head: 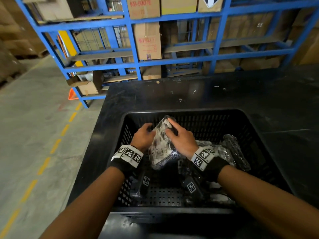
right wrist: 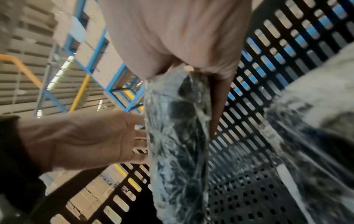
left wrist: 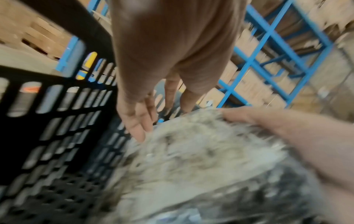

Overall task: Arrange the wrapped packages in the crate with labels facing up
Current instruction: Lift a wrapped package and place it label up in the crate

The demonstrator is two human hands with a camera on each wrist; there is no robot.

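A black slatted crate (head: 208, 122) stands on a black table (head: 172, 94). Inside it a package wrapped in clear film (head: 161, 144) stands tilted on edge. My right hand (head: 181, 140) grips its upper right side, index finger along the top, thumb on the face. My left hand (head: 143, 135) rests with straight fingers against its left edge. In the left wrist view the left fingers (left wrist: 138, 127) touch the blurred package (left wrist: 191, 159). The right wrist view shows the package (right wrist: 178, 136) held edge-on. No label can be made out on it. More wrapped packages (head: 236, 150) lie at the crate's right.
Blue steel racking (head: 131, 40) filled with cartons stands behind the table. A concrete floor with a dashed yellow line (head: 44, 164) runs along the left. An orange triangle (head: 71, 94) sits by the rack's foot. The crate's left floor (head: 160, 192) shows bare.
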